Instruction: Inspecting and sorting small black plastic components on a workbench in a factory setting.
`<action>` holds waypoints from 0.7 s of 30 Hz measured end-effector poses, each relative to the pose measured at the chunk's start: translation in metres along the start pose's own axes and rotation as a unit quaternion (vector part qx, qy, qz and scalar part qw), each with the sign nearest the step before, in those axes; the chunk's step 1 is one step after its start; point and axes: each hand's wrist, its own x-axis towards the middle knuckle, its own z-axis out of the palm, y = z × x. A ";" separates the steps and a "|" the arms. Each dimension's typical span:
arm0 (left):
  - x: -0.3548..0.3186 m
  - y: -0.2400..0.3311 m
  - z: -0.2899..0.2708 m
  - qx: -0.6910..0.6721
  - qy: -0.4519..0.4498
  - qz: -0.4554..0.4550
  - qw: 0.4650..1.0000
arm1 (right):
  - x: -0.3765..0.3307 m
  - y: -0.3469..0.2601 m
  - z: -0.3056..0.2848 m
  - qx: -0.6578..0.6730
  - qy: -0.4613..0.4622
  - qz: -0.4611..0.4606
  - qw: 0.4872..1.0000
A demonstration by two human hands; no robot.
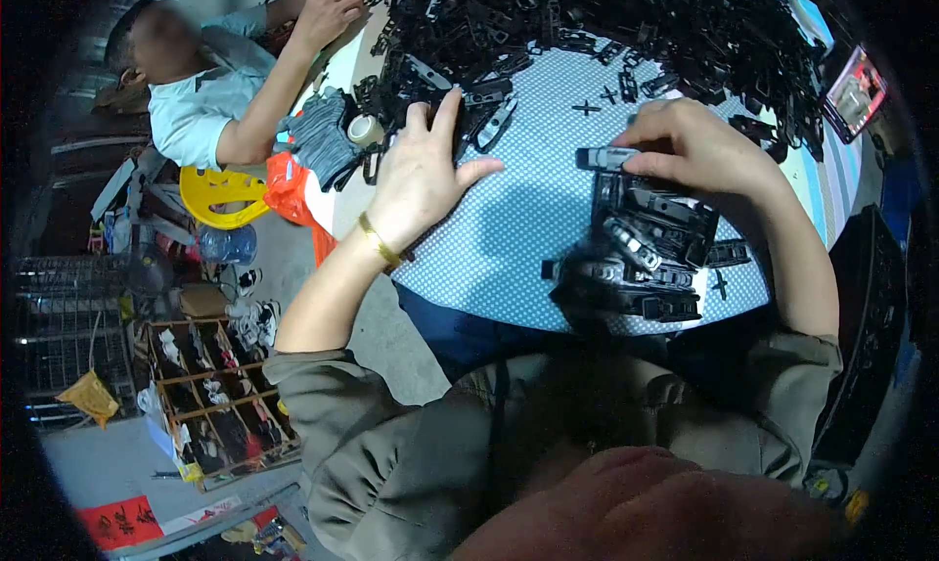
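Observation:
My left hand (421,175) has its fingers spread over the left side of the table, with nothing visible in it. Its fingertips are beside loose black parts at the edge of a big pile (626,13) of black plastic parts. Closest to that hand is a part with a pale outline (496,124). Between the thumb and fingers of my right hand (690,145) is a small black plastic part with a shiny grey top (604,158). Just below it, a group of similar black parts (655,253) lies in rows near the table's front edge.
A patterned light cloth (518,233) covers the table. Small black crosses (586,108) lie on it. At left are grey gloves (328,135), a tape roll (365,131) and a seated co-worker (201,101). A phone (855,93) stands at right; a yellow stool (220,197) is beyond the gloves.

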 end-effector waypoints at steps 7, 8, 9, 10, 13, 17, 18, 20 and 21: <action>0.047 0.046 0.031 -0.041 0.072 0.098 0.992 | -0.001 -0.001 -0.005 0.018 -0.055 0.011 0.998; 0.057 0.053 0.034 -0.076 0.088 0.123 0.986 | -0.001 0.005 -0.005 0.047 -0.050 0.001 0.998; 0.068 0.060 0.039 -0.082 0.100 0.145 0.981 | 0.000 0.011 -0.004 0.079 -0.046 -0.012 0.996; 0.077 0.063 0.045 -0.080 0.122 0.161 0.976 | 0.003 0.011 -0.008 0.090 -0.032 0.025 0.995; 0.105 0.079 0.057 -0.131 0.149 0.199 0.960 | 0.002 0.023 -0.024 -0.016 0.152 0.074 0.985; 0.114 0.083 0.055 -0.232 0.183 0.234 0.926 | -0.003 0.046 -0.038 -0.140 0.259 0.056 0.954; 0.113 0.080 0.051 -0.263 0.163 0.202 0.929 | -0.003 0.046 -0.038 -0.140 0.260 0.057 0.954; 0.110 0.070 0.047 -0.266 0.159 0.185 0.933 | -0.004 0.043 -0.036 -0.233 0.206 -0.026 0.950; 0.107 0.065 0.043 -0.262 0.156 0.173 0.936 | -0.004 0.039 -0.031 -0.247 0.192 -0.020 0.950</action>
